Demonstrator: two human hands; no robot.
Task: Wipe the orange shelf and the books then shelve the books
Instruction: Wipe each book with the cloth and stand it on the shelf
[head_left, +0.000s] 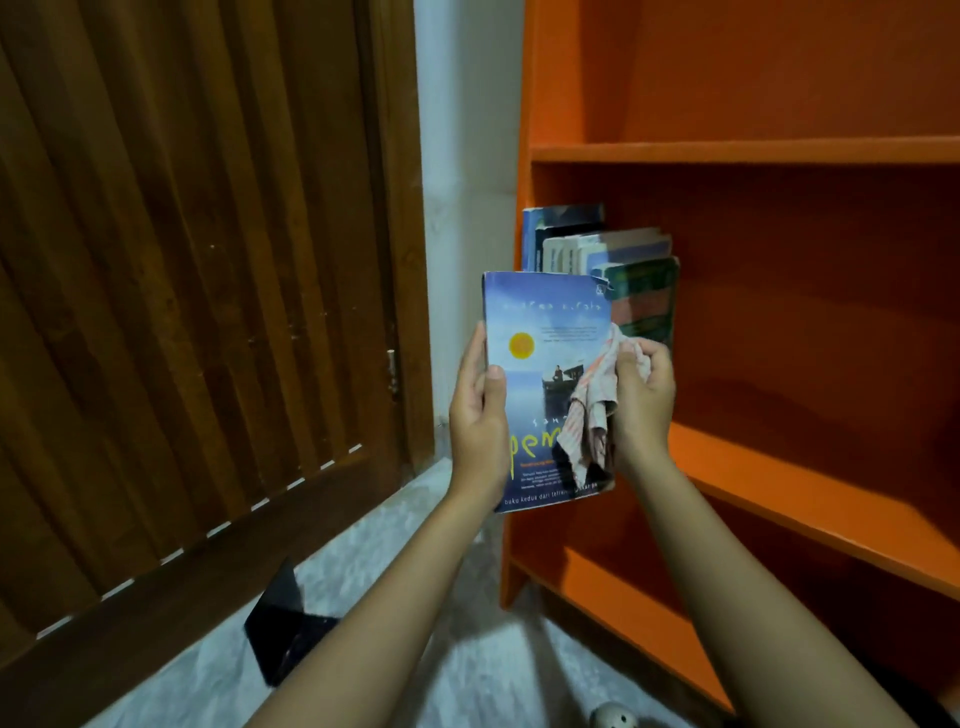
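Observation:
A blue paperback book (540, 343) with a yellow sun on its cover is held upright in front of the orange shelf (779, 150). My left hand (480, 410) grips its left edge, thumb on the cover. My right hand (641, 400) grips a striped white-and-orange cloth (589, 415) and holds it against the right side of the cover. Behind the book, several books (608, 254) stand at the left end of the middle shelf board.
A brown slatted wooden door (197, 291) fills the left. A black bookend (283, 621) stands on the pale marbled floor (363, 566). A small round pale object (613, 718) lies at the bottom edge. Lower orange shelf boards (810, 499) run to the right.

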